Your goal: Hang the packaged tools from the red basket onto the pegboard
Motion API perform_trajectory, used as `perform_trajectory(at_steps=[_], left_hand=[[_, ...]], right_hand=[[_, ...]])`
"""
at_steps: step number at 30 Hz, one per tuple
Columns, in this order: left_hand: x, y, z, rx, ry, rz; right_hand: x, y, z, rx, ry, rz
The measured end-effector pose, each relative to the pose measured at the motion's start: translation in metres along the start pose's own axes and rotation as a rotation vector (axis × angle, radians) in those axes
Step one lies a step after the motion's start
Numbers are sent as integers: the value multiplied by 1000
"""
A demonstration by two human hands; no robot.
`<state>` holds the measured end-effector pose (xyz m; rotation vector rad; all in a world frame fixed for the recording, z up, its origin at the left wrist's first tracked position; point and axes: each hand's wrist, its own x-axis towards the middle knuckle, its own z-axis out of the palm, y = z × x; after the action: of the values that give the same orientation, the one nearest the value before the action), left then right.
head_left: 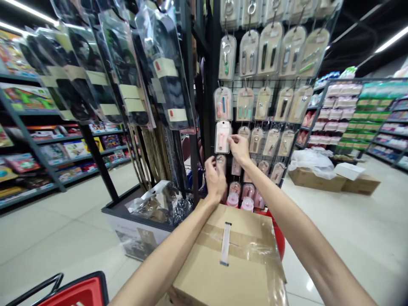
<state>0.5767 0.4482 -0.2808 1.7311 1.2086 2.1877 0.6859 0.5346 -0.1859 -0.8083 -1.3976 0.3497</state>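
Note:
My right hand pinches the right edge of a carded blister pack with a small pink item inside. The pack is upright, at the left side of a wire display rack. Just below it is my left hand, slightly blurred, its fingers loosely bent and apart. Nothing shows in its grasp; it is beside another small hanging pack, and I cannot tell whether they touch. Carded nail clippers and similar small tools hang in rows above and to the right.
A taped cardboard box stands under my forearms, with a pale strip lying on top. Bagged dark goods hang at left above a bin. A red basket is at lower left. More cartons lie right.

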Motion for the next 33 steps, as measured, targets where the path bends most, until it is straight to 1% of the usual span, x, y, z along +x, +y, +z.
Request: perform_trajectory(at_steps=[2, 4, 6, 10, 12, 15, 19, 25, 29, 33], left_hand=[[-15, -2, 5, 69, -152, 116], [-26, -1, 12, 101, -289, 224], [-31, 1, 16, 123, -350, 278], [-31, 2, 17, 167, -362, 256], [-31, 2, 17, 182, -399, 263], [-33, 4, 16, 186, -437, 270], [-33, 6, 16, 176, -448, 246], [-33, 5, 16, 187, -458, 203], [-34, 3, 17, 183, -445, 193], [-34, 3, 16, 180, -446, 183]], right_hand=[[13, 6, 10, -37, 28, 36], [19, 14, 11, -63, 43, 58], [24, 20, 9, -80, 49, 63], [34, 26, 5, -97, 74, 48], [36, 27, 5, -109, 71, 30], [31, 27, 6, -126, 50, 17], [22, 25, 8, -87, 42, 38], [17, 10, 19, -99, 74, 91], [16, -3, 28, -98, 130, 162], [13, -10, 29, -90, 156, 181]])
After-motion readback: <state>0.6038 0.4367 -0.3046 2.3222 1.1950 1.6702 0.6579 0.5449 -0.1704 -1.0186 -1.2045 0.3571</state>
